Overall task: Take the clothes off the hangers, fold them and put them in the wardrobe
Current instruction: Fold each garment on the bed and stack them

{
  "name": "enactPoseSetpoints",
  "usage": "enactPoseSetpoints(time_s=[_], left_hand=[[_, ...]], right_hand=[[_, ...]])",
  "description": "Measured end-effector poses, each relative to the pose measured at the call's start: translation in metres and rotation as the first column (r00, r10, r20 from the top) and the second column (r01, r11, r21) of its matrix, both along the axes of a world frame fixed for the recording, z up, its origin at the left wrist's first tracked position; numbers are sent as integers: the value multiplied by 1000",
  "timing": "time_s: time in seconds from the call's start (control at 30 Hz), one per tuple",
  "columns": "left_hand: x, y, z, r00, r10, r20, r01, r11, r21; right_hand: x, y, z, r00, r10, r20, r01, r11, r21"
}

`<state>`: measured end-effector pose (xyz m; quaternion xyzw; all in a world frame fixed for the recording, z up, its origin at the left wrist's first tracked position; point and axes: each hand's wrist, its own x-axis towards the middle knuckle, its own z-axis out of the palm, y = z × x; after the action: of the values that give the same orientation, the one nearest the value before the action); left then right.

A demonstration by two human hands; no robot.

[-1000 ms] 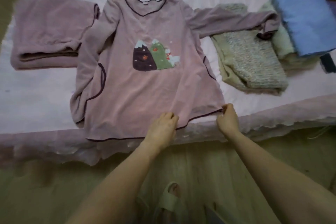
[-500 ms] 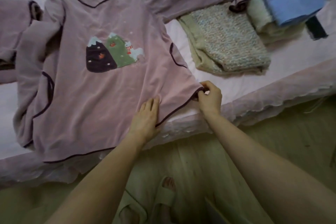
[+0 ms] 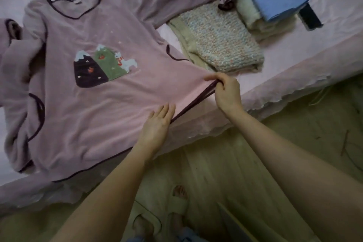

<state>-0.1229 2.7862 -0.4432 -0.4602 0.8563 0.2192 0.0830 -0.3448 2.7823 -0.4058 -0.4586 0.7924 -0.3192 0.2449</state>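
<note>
Lying face up across the pink bed (image 3: 290, 49), a pink top (image 3: 94, 104); left hand (image 3: 157, 124) flat, fingers straight, pressing near the hem; right hand (image 3: 227, 92) pinching the hem corner, lifted; beyond, a folded knit sweater (image 3: 218, 39).

Soft matt fleece top (image 3: 94, 108), nubbly knit sweater (image 3: 218, 45), seemingly wood floor (image 3: 225, 163)

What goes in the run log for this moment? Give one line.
stage: folding | item: pink long-sleeved top with mountain patch, flat on bed | right hand: pinches hem corner | left hand: flat on fabric
</note>
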Motion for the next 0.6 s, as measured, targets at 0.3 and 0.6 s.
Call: enactPoseSetpoints(time_s=[0.3,0.6], left_hand=[[13,9,-37,975,-171,144,110,927,359],[126,-38,2,922,379,-74,-359,912,198]], right_hand=[[-9,39,-67,976,160,-147,-72,876,477],[72,-7,-44,861,415,-293,-199,806,557]])
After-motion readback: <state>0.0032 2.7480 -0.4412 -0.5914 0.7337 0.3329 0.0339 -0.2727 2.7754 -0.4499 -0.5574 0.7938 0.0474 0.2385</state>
